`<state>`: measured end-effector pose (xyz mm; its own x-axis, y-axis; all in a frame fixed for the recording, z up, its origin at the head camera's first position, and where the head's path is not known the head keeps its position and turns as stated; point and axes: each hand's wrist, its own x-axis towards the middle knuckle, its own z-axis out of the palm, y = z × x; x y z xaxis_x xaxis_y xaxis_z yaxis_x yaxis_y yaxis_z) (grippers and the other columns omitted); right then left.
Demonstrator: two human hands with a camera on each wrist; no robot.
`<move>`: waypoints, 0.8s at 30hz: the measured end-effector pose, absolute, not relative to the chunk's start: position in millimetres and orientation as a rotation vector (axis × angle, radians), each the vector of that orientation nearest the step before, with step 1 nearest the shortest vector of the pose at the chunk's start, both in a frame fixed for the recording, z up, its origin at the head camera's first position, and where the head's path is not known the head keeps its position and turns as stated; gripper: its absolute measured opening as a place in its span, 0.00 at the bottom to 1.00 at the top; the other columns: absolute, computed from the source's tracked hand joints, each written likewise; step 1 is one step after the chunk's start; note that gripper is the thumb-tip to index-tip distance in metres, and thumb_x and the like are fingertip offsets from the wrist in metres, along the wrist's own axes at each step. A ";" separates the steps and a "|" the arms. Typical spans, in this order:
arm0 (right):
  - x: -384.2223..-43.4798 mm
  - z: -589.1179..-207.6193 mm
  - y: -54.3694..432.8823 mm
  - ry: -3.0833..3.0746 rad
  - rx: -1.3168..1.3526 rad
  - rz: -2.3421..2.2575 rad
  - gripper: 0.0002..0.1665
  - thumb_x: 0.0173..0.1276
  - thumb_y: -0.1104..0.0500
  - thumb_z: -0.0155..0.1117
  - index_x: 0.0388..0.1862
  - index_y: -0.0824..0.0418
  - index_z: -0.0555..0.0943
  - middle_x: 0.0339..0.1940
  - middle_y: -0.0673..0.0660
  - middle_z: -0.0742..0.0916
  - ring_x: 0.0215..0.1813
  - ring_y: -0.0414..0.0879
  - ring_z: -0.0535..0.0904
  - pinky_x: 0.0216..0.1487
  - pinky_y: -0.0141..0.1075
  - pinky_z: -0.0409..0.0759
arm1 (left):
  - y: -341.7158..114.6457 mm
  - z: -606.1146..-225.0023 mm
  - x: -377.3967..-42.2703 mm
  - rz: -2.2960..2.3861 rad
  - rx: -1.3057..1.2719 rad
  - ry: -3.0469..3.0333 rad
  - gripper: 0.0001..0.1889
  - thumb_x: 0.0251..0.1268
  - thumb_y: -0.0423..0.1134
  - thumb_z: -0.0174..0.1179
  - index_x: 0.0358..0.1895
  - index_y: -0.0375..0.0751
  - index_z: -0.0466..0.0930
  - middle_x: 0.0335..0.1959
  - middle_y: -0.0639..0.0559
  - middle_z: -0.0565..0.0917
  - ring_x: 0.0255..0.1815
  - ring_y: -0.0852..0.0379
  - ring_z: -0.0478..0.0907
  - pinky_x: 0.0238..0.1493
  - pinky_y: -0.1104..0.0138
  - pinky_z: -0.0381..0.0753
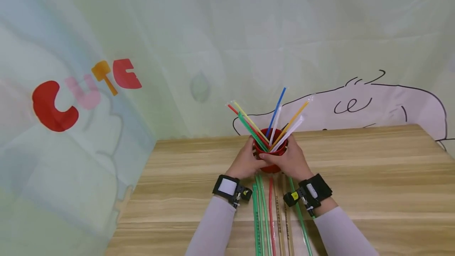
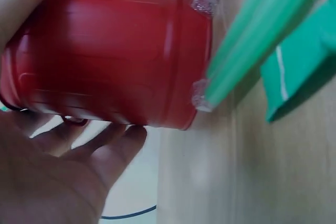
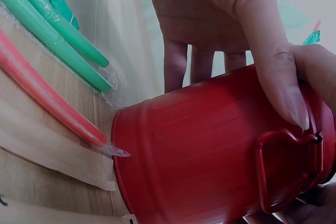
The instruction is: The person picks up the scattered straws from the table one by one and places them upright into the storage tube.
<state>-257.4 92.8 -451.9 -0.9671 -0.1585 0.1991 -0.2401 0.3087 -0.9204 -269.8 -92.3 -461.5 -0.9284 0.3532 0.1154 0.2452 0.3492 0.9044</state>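
Note:
A small red metal bucket (image 1: 271, 168) stands at the middle of the table, with my left hand (image 1: 244, 163) gripping its left side and my right hand (image 1: 295, 163) its right. The thumbs come together at the front, near the rim. Inside the bucket lean several straws in clear wrappers: blue (image 1: 276, 112), orange (image 1: 293, 119), green (image 1: 251, 129), red, yellow and white. A wire handle (image 3: 261, 171) hangs on its side in the right wrist view. In the left wrist view, fingers (image 2: 118, 153) bend about the bucket's wall; some fingertips are hidden behind it.
In front of the bucket lies a row of straws on the wooden table (image 1: 185, 200): green straws (image 1: 264, 216), a red straw (image 1: 271, 216), brown paper-wrapped straws (image 1: 279, 224) and another green straw (image 1: 301, 220) under the right wrist. A printed curtain (image 1: 227, 50) hangs behind the table.

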 end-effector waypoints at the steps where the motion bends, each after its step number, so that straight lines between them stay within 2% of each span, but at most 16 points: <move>1: -257.5 -452.1 93.1 -2.482 0.381 1.770 0.53 0.58 0.46 0.82 0.75 0.55 0.62 0.67 0.59 0.79 0.68 0.57 0.77 0.67 0.55 0.80 | -93.0 -460.5 -269.0 1.649 0.551 2.489 0.45 0.64 0.46 0.73 0.79 0.64 0.54 0.76 0.52 0.69 0.75 0.46 0.70 0.69 0.50 0.79; 5: -258.7 -452.3 93.3 -2.480 0.390 1.782 0.53 0.58 0.45 0.83 0.75 0.54 0.62 0.66 0.58 0.79 0.68 0.56 0.77 0.67 0.55 0.79 | -97.0 -454.0 -262.1 1.585 0.514 2.569 0.51 0.62 0.51 0.74 0.82 0.58 0.49 0.80 0.50 0.63 0.79 0.44 0.64 0.74 0.46 0.72; 8: -260.4 -452.6 93.5 -2.485 0.387 1.789 0.53 0.57 0.44 0.83 0.75 0.54 0.63 0.66 0.57 0.79 0.68 0.56 0.77 0.68 0.55 0.79 | -100.6 -447.5 -251.0 1.493 0.432 2.670 0.58 0.60 0.54 0.75 0.85 0.49 0.42 0.82 0.44 0.59 0.80 0.39 0.63 0.74 0.43 0.71; 11: -261.5 -453.0 93.1 -2.485 0.381 1.801 0.54 0.57 0.45 0.83 0.75 0.54 0.63 0.67 0.57 0.79 0.69 0.56 0.77 0.69 0.57 0.78 | -105.8 -443.6 -234.4 1.360 0.318 2.776 0.58 0.62 0.51 0.73 0.85 0.41 0.41 0.81 0.37 0.60 0.78 0.36 0.65 0.73 0.41 0.72; 14: -262.0 -453.1 92.8 -2.482 0.370 1.811 0.54 0.57 0.46 0.83 0.75 0.54 0.63 0.68 0.57 0.79 0.71 0.57 0.76 0.71 0.58 0.76 | -110.4 -444.6 -214.9 1.157 0.248 2.903 0.51 0.63 0.46 0.71 0.82 0.35 0.50 0.75 0.33 0.68 0.72 0.37 0.73 0.69 0.43 0.77; 17: -262.1 -453.0 92.2 -2.479 0.373 1.812 0.54 0.57 0.46 0.83 0.75 0.54 0.63 0.69 0.58 0.79 0.72 0.57 0.75 0.71 0.59 0.76 | -112.6 -447.6 -192.9 0.933 0.231 2.982 0.44 0.61 0.43 0.70 0.77 0.29 0.60 0.65 0.31 0.76 0.57 0.39 0.81 0.58 0.46 0.84; 19: -261.9 -452.9 92.2 -2.478 0.378 1.815 0.54 0.57 0.46 0.83 0.76 0.54 0.63 0.69 0.58 0.78 0.72 0.58 0.74 0.71 0.60 0.75 | -113.0 -449.9 -178.9 0.824 0.254 2.992 0.41 0.59 0.42 0.69 0.73 0.26 0.64 0.61 0.31 0.78 0.51 0.41 0.83 0.51 0.48 0.86; 21: -261.7 -452.8 92.0 -2.477 0.376 1.818 0.54 0.57 0.46 0.83 0.76 0.54 0.63 0.69 0.58 0.79 0.72 0.58 0.74 0.71 0.60 0.75 | -112.4 -452.3 -167.5 0.767 0.288 2.978 0.41 0.57 0.41 0.70 0.71 0.25 0.66 0.59 0.30 0.79 0.48 0.41 0.83 0.48 0.48 0.87; 24: -261.3 -453.0 92.2 -2.479 0.370 1.823 0.54 0.57 0.46 0.83 0.75 0.53 0.63 0.69 0.57 0.79 0.72 0.57 0.75 0.71 0.59 0.76 | -109.8 -455.1 -155.6 0.741 0.340 2.954 0.41 0.56 0.42 0.72 0.70 0.25 0.66 0.60 0.30 0.79 0.52 0.40 0.83 0.52 0.48 0.86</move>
